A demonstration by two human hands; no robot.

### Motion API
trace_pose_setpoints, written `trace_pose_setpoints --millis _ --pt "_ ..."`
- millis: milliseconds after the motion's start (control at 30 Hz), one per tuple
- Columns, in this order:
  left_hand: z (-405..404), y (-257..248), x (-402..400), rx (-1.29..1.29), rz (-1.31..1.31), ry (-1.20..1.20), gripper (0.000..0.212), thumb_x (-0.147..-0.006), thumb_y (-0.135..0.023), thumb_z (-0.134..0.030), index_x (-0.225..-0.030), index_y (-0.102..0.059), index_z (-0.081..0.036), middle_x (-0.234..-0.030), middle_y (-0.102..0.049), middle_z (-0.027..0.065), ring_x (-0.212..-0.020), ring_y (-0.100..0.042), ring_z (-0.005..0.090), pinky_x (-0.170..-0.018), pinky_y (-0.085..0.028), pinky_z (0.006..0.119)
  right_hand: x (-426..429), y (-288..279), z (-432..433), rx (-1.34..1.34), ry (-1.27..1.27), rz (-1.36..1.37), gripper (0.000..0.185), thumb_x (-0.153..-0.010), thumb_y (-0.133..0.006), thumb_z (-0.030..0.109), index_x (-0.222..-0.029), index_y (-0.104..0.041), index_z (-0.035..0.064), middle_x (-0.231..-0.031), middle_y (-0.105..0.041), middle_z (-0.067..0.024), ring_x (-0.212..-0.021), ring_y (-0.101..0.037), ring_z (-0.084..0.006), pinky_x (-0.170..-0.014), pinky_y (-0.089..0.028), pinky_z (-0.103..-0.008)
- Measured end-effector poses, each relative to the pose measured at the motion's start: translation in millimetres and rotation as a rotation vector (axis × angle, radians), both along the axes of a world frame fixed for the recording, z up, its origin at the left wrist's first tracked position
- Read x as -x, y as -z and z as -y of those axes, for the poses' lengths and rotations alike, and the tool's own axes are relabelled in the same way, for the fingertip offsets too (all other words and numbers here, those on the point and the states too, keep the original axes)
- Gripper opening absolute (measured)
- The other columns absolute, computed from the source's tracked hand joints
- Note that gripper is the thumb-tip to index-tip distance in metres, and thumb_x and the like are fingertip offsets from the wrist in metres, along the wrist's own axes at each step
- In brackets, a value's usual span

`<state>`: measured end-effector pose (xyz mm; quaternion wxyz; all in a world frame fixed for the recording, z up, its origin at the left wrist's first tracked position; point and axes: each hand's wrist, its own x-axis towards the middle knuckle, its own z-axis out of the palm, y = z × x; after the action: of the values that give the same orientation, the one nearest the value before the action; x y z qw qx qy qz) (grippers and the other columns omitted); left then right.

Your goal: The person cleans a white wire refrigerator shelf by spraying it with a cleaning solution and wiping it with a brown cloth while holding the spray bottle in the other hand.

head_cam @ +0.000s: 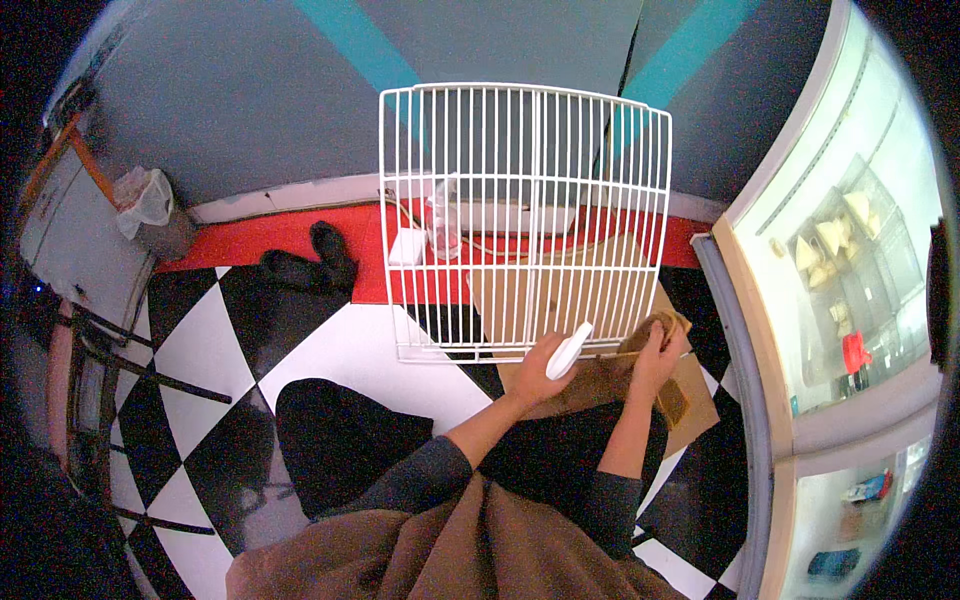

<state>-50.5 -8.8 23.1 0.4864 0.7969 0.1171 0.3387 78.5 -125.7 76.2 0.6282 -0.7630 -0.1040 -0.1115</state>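
A white coated wire shelf (534,180) stands upright before me, its lower edge by my hands. My left hand (541,369) is closed around a slim white plastic object (569,351), whose exact kind I cannot tell, close to the shelf's bottom rail. At the shelf's lower right corner, my right hand (661,351) grips a yellowish-brown cloth or sponge (673,322); its exact kind is unclear. Flattened brown cardboard (694,405) lies on the floor beneath the shelf. Behind the wires are a clear bottle (445,225) and a white box (407,247).
A lit display fridge (776,360) with food inside stands along the right. Black shoes (311,259) rest near the wall at left. Farther left are a lined waste bin (166,225), a white cabinet (71,217) and a dark metal-framed chair (90,390).
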Motion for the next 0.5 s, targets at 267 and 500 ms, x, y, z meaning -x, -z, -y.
trace_pose_setpoints --millis 267,500 --pt "-0.9 -1.7 23.9 -0.048 0.151 -0.143 0.035 -0.069 -0.066 -0.007 -0.101 -0.052 -0.001 -0.09 -0.053 0.0154 -0.085 -0.055 0.0292 -0.077 -0.043 0.036 -32.7 20.7 2.7 -0.193 -0.143 0.026 0.033 -0.09 -0.048 0.02 -0.115 -0.052 -0.001 -0.119 -0.052 -0.0124 -0.111 -0.047 -0.0231 -0.095 -0.034 -0.0315" --pt "-15.4 -21.7 76.8 0.048 0.192 -0.351 0.038 -0.071 -0.062 -0.001 -0.107 -0.05 0.002 -0.094 -0.053 0.0148 -0.09 -0.053 0.0235 -0.08 -0.044 0.033 -56.5 44.8 5.7 -0.182 0.058 0.014 0.049 -0.084 -0.059 0.035 -0.117 -0.047 0.0005 -0.114 -0.05 -0.0088 -0.101 -0.049 -0.0203 -0.088 -0.038 -0.0294"
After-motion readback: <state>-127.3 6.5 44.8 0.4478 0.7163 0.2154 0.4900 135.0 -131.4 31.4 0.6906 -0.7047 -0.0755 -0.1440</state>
